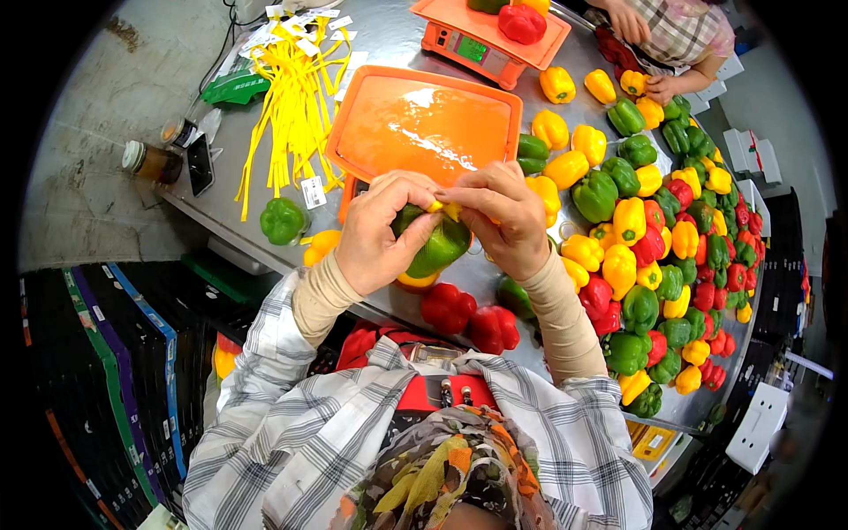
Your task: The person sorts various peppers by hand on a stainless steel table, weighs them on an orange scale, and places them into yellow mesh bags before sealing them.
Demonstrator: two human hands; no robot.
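Observation:
My left hand and my right hand meet over the near edge of the orange tray. Between their fingertips they pinch the gathered end of a yellow net. Inside the mesh hangs a green bell pepper, partly covered by my left fingers and thumb. Below it shows the edge of a yellow bell pepper; whether the same net holds it, I cannot tell. Two red bell peppers lie on the metal table nearer my body.
An orange scale tray lies ahead, a second orange scale beyond. Tagged yellow net strips spread left, near a phone and jar. Mixed bell peppers crowd the right; another person's hand touches some.

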